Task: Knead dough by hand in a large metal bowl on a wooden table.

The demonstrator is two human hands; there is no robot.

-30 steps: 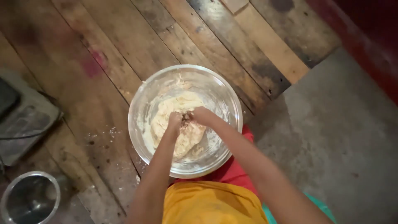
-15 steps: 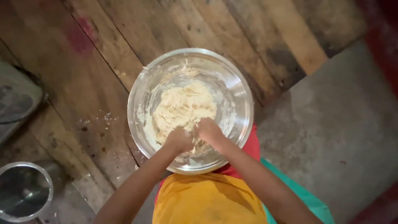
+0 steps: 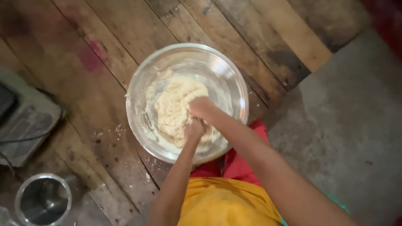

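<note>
Here the dough (image 3: 176, 106) lies as a pale, shaggy mass in the left half of a steel bowl (image 3: 228, 77), heaped against the left wall. Its long axis runs from the far side of the bowl toward the near rim, slanting slightly to the right as it comes closer. The right part of the bowl's floor shows bare metal, smeared with flour.

The right hand (image 3: 202, 108) sits on the near right edge of the dough, its fingers curled in tight as a fist pressing down. The left hand (image 3: 194, 129) is just beside and nearer, also bunched on the dough, fingers closed; the two hands touch.

The bowl rests on a floor of worn wooden planks (image 3: 125, 25), with specks of flour to its left. Farther left lies a grey device (image 3: 29, 125) with a cord, and a small steel cup (image 3: 43, 200) stands at the lower left. Grey concrete (image 3: 347, 125) lies to the right.
</note>
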